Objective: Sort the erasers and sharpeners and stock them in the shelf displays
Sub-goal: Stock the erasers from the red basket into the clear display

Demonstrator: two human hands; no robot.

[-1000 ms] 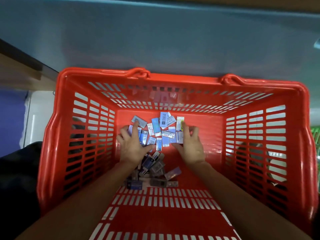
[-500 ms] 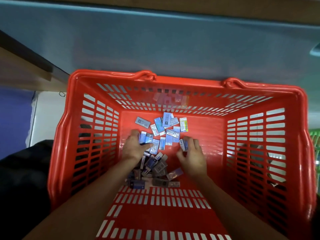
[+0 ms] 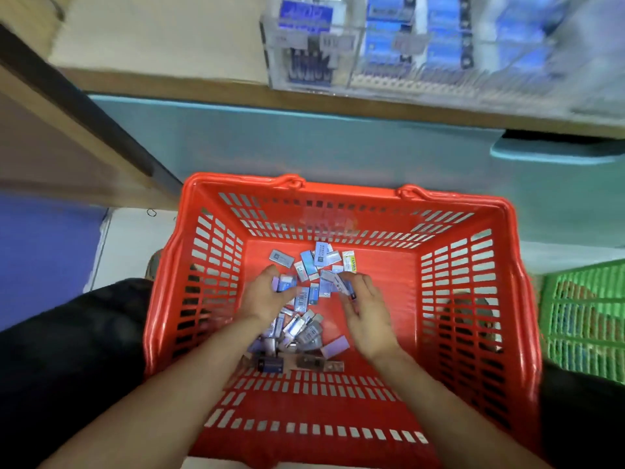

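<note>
The left hand (image 3: 267, 297) has its fingers and thumb curled round two or three small, rectangular, blue-and-lilac sleeved erasers (image 3: 283, 283). The right hand (image 3: 368, 311) pinches one more of the same kind between thumb and fingertips. Both hands are low inside a deep red slotted plastic basket (image 3: 456, 199).

The remaining erasers lie loose on the basket floor just beyond the fingers, towards the far wall. A second heap of small grey and dark boxed pieces, probably the sharpeners (image 3: 299, 333), lies between the wrists, towards the near wall.

Handling, as a judgement: the pieces look light and stiff. Their glossy sleeves are likely to slide on one another, so a handful may shed pieces. A pinch across the two long edges, or a shallow scoop from beneath, suits them best, and breakage seems unlikely.

The basket stands against a flat teal panel (image 3: 304, 147). What it rests on cannot be seen.

Above the panel runs a light wooden shelf (image 3: 152, 38) with clear acrylic display compartments (image 3: 372, 62), which hold blue-packaged stock, blurred here. A green slotted crate (image 3: 585, 316) stands to the right. To the left are a violet surface (image 3: 44, 252) and dark clothing (image 3: 67, 350).
</note>
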